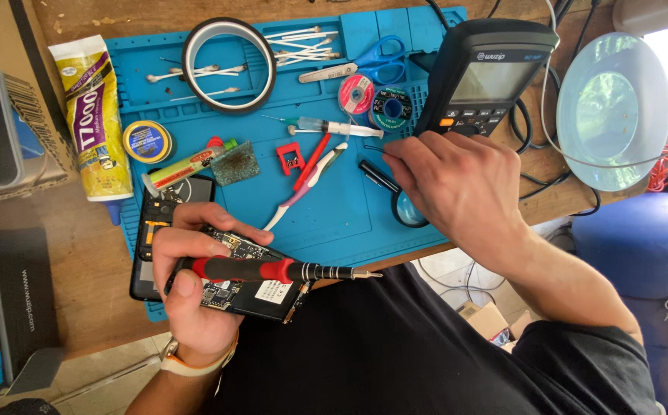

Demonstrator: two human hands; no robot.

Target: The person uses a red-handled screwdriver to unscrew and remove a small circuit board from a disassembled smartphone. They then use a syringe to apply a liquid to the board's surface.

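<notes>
My left hand point(188, 296) grips an opened black phone point(253, 296) with its circuit board showing. The same hand clamps a red and black screwdriver point(272, 270) across the phone, tip pointing right. My right hand point(449, 184) rests on the blue work mat point(334, 215) just below a black multimeter point(488, 77). Its fingertips are pinched together around a thin dark tip point(372, 147) that pokes out to the left. A black-handled magnifier point(407, 209) lies partly under this hand.
The mat carries a tape ring point(229, 65), cotton swabs point(303, 46), blue scissors point(372, 61), solder wick spools point(372, 100), a syringe point(330, 127), red tools point(303, 161) and a second phone part point(146, 253). A glue tube point(96, 115) lies left, a round lamp point(613, 111) right.
</notes>
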